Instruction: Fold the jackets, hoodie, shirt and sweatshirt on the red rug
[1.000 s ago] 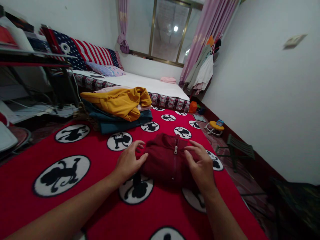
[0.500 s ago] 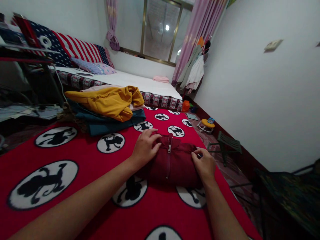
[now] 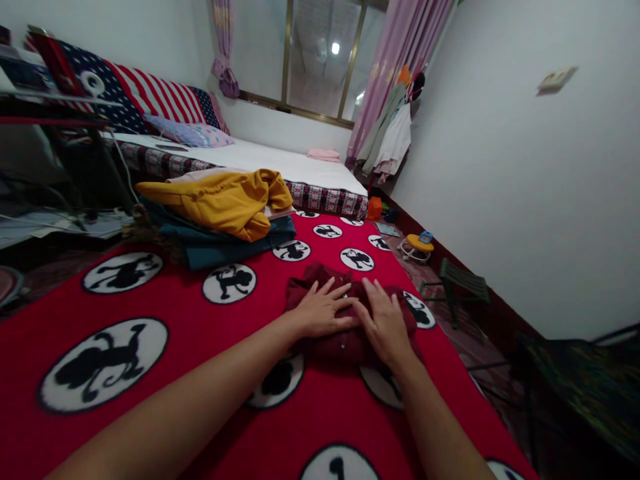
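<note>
Blanket [image 3: 190,327], red with black monkeys in white circles, fills the foreground; near edge runs out of view. Maroon garment [image 3: 335,348] sits on it in a compact folded shape, toward the right edge, about midway between the near and far edges. Left hand [image 3: 327,310] lies palm down on top, fingers spread. Right hand [image 3: 387,323] rests on the garment's right half, fingers extended. Neither is clenched or grasping; both just lay flat on the fabric. Fingertips nearly meet over the zip; can't tell if they touch. Camouflage seat [image 3: 590,393] stands off the right edge, dark and partly cut off. Further along that side: green folding stool [image 3: 463,280], then a small yellow-topped stool [image 3: 420,243]. At the blanket's far left corner, a clothes pile: teal garment [image 3: 225,250] low, yellow garment [image 3: 225,200] crumpled on top. Beyond the far edge, bed [image 3: 270,163] with white sheet, pillow [image 3: 195,132] and pink cloth [image 3: 324,155]. Window [image 3: 323,60] behind, purple curtain [image 3: 395,53] at its right.
</note>
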`<state>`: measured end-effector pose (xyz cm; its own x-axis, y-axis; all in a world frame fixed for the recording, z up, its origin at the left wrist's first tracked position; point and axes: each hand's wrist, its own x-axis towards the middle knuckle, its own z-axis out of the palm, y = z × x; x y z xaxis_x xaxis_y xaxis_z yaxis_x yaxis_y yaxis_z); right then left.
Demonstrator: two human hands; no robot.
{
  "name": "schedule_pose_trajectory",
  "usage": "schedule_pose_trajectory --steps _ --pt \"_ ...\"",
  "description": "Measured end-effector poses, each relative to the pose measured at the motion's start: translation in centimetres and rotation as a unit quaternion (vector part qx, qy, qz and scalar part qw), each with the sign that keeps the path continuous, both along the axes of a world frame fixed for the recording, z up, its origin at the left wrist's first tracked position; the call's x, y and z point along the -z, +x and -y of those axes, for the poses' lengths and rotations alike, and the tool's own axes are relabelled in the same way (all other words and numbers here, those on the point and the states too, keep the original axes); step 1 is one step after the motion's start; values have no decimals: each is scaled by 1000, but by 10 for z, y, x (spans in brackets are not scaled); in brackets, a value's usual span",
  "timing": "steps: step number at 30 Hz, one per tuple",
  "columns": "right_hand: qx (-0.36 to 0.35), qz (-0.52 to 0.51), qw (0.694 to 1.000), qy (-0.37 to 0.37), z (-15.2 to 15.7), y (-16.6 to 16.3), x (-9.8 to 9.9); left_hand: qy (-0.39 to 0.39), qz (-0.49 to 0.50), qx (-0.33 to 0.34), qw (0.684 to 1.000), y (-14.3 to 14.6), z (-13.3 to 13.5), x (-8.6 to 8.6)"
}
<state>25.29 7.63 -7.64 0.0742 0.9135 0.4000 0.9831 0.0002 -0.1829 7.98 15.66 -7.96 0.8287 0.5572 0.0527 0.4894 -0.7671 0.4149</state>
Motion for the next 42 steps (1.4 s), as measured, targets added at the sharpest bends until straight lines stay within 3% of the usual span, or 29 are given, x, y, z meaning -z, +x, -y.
schedule_pose_trajectory --steps 2,4,9,14,17,22,24,27,31,34,36,38,39,42 --pt "32 -9 994 -100 -4 7 13 29 22 -37 999 -7 -8 6" --pt "90 -16 987 -130 -2 23 24 64 24 -98 993 -17 -17 14" --pt "157 -33 985 -62 21 50 31 88 -1 -220 972 -40 -19 29" --pt "217 -119 968 -42 39 35 18 143 58 -253 955 -52 9 29" --pt "178 -254 950 -27 42 30 11 118 97 -266 952 -59 25 24" --pt "32 -440 896 -38 55 28 2 -96 205 -264 937 -70 36 19" --pt "13 -465 884 -40 59 28 -3 -145 269 -240 921 -72 36 18" --pt "-9 -423 906 0 54 33 -17 -151 340 -201 906 -67 32 8" --pt "-34 -347 935 63 5 60 -60 -36 402 -139 904 -39 -5 -37" --pt "-67 -290 942 153 -63 94 -102 53 437 -122 890 -2 -66 -82" --pt "-70 -271 941 193 -113 118 -122 84 452 -153 875 23 -112 -102" --pt "-52 -256 952 163 -156 138 -124 90 425 -188 881 45 -151 -105" --pt "-11 -248 959 132 -172 144 -117 77 396 -218 889 53 -165 -97" --pt "153 -235 959 42 -195 145 -68 18 244 -343 907 66 -177 -49"
